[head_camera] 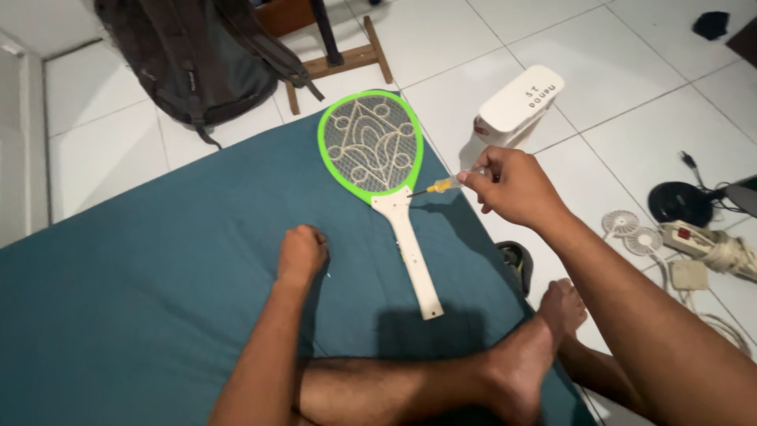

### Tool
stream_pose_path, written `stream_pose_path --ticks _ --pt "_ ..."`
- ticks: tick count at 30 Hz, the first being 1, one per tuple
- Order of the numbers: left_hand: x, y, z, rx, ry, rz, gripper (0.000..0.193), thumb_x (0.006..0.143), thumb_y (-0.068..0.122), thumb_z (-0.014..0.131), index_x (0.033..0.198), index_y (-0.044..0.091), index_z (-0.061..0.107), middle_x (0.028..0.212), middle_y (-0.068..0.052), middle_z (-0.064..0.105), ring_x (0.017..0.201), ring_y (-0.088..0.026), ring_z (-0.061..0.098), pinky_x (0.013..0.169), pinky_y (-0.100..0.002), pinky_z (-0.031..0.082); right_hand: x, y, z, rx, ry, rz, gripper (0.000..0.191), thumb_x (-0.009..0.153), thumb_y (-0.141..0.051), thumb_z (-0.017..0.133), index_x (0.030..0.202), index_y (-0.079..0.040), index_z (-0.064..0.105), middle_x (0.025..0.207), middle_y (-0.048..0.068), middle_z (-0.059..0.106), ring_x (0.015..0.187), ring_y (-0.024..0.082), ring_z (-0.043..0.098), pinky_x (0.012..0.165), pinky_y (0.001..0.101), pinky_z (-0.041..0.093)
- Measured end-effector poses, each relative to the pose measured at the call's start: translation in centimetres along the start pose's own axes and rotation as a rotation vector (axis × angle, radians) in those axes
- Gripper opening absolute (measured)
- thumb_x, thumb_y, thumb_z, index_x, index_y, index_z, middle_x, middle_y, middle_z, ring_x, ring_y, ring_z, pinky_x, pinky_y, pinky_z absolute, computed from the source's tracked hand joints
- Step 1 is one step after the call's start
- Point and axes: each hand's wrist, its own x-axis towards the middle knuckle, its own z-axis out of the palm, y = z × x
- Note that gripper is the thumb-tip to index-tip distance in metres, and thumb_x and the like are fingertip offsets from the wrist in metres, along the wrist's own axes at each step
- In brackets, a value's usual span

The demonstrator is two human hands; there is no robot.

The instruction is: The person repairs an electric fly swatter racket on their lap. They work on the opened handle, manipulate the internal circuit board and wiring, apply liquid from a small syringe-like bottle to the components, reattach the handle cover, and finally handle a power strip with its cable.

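The screwdriver (443,185) sits pinched in my right hand (512,188), its yellow and clear handle gripped in my fingertips and the thin dark tip pointing at the spot where the racket's white handle meets the green frame; I cannot tell whether the tip is touching. That racket-shaped bug swatter (382,173) lies flat on the teal mattress (142,300), its mesh head farther out than my right hand and its long white handle running back toward me, between my two hands. My left hand (301,252) rests on the mattress as a closed fist, holding nothing that I can see, just beside the swatter's handle but apart from it. My crossed legs and bare foot (544,331) lie closer to me than both hands. Beyond my right hand, on the white tiled floor (615,95), stands a white box-shaped appliance (516,106). Far out past my left hand a dark backpack (197,63) leans by a wooden stand (347,59). Off to the right of my right hand lie small white fans (635,233) and a power strip (706,244) with tangled cords
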Motion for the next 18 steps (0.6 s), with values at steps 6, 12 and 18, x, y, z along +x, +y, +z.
stream_pose_path --ticks 6,12,18 --pt "0.9 2.0 0.2 -0.185 0.101 0.006 0.01 0.077 0.009 0.074 0.081 0.0 0.076 0.078 -0.023 0.072 0.072 -0.037 0.073 0.069 -0.043 0.058 1.1 1.1 1.5 -0.007 0.083 -0.135 0.033 0.088 -0.026 0.077 0.09 0.004 0.065 0.064 0.013 0.067 0.054 0.019 0.07 0.051 0.0319 0.055" --pt "5.0 8.9 3.9 -0.494 -0.025 0.23 0.015 0.077 0.008 0.075 0.091 0.003 0.078 0.084 -0.018 0.075 0.076 -0.031 0.076 0.072 -0.039 0.058 1.8 1.3 2.1 0.029 0.125 -0.124 0.032 0.087 -0.025 0.078 0.089 0.003 0.064 0.067 0.007 0.068 0.059 0.015 0.071 0.054 0.03 0.058" --pt "7.3 11.2 5.2 -0.365 -0.097 0.335 0.014 0.078 0.004 0.075 0.092 0.004 0.08 0.088 -0.019 0.075 0.084 -0.036 0.073 0.079 -0.043 0.057 2.3 1.2 1.2 -0.023 0.135 -0.092 0.031 0.087 -0.025 0.078 0.091 0.002 0.065 0.064 0.01 0.067 0.056 0.016 0.07 0.055 0.0328 0.054"
